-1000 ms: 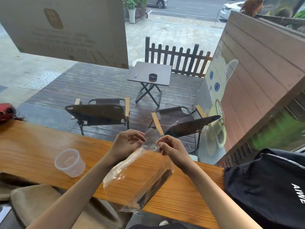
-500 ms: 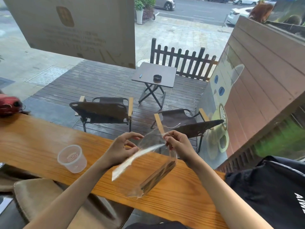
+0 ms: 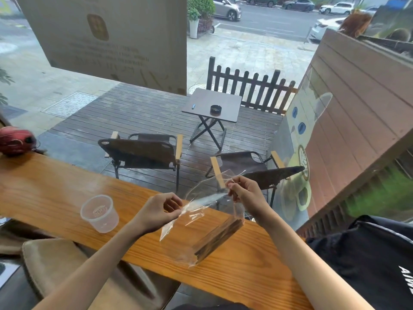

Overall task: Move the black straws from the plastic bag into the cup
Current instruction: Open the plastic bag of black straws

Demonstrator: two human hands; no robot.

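Note:
A clear plastic bag (image 3: 207, 218) hangs above the wooden counter (image 3: 44, 193) between my hands. A bundle of black straws (image 3: 220, 238) lies slanted in the bag's lower part. My left hand (image 3: 156, 212) pinches the bag's left top edge. My right hand (image 3: 245, 193) pinches the right top edge, higher up and farther from me. The bag's mouth is stretched between them. An empty translucent plastic cup (image 3: 100, 213) stands upright on the counter, to the left of my left hand.
A red object (image 3: 15, 139) sits at the counter's far left end. A black bag (image 3: 366, 258) lies at the right end. A padded stool (image 3: 67, 265) stands below the counter's near edge. Beyond the window are chairs and a small table.
My hands have moved apart, pulling the bag's top edges away from each other so the mouth is wider. The bag with its straws hangs a little higher over the counter.

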